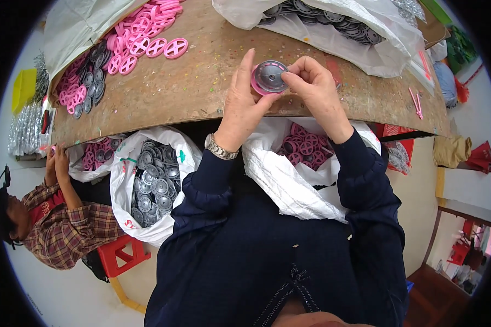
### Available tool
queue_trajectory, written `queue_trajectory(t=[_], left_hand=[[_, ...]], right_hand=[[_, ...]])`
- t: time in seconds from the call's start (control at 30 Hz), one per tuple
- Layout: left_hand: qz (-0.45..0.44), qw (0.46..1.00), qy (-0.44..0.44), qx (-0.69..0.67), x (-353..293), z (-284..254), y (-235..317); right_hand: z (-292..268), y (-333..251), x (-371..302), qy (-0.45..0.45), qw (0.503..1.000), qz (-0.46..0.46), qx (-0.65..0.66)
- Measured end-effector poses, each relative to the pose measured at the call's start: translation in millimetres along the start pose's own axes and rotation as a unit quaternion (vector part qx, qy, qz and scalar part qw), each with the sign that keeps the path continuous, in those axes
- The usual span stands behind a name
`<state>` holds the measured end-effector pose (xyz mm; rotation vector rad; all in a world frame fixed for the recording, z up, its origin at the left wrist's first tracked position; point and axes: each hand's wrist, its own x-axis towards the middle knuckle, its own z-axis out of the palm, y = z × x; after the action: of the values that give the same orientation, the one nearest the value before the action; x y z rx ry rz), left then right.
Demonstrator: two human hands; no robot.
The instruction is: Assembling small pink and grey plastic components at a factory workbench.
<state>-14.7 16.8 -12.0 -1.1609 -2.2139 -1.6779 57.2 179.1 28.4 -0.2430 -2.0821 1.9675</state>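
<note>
Over the near edge of the table, my left hand [240, 103] steadies a pink plastic wheel rim [255, 85] between thumb and fingers, the other fingers pointing up. A round grey plastic disc [270, 75] with a raised centre sits against the rim, so pink shows along its left and lower edge and through slots near the top. The thumb and forefinger of my right hand [313, 84] pinch or press the disc's right side. Whether disc and rim are fully joined cannot be seen. In my lap, a white woven sack [278, 185] holds pink-and-dark wheels [305, 147].
Pink spoked rims [142, 41] and grey discs [95, 82] lie at the table's left. A white sack of grey discs [333, 24] rests at the back. Another sack [193, 158] of grey discs stands left, near a co-worker in plaid [73, 229]. Pink sticks [416, 102] lie right.
</note>
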Motion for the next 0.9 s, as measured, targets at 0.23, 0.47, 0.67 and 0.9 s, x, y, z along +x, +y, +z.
queue_trajectory(t=[0.23, 0.47, 0.67, 0.9], left_hand=[[-0.228, 0.899, -0.057, -0.371, 4.0, -8.7, 15.9], [-0.228, 0.898, -0.043, -0.375, 4.7, -6.3, 22.0], [-0.223, 0.902, -0.034, -0.368, 1.7, -2.5, 23.4], [-0.193, 0.919, -0.027, -0.342, -0.7, 1.2, 20.9]], right_hand=[[-4.0, -0.3, -1.8, -0.014, 1.000, -0.018, -0.021], [-0.9, -11.1, -10.4, -0.018, 0.999, -0.026, -0.016], [-4.9, -11.5, -13.0, -0.046, 0.997, -0.024, -0.049], [0.9, -6.2, -18.0, 0.010, 0.996, -0.027, -0.090]])
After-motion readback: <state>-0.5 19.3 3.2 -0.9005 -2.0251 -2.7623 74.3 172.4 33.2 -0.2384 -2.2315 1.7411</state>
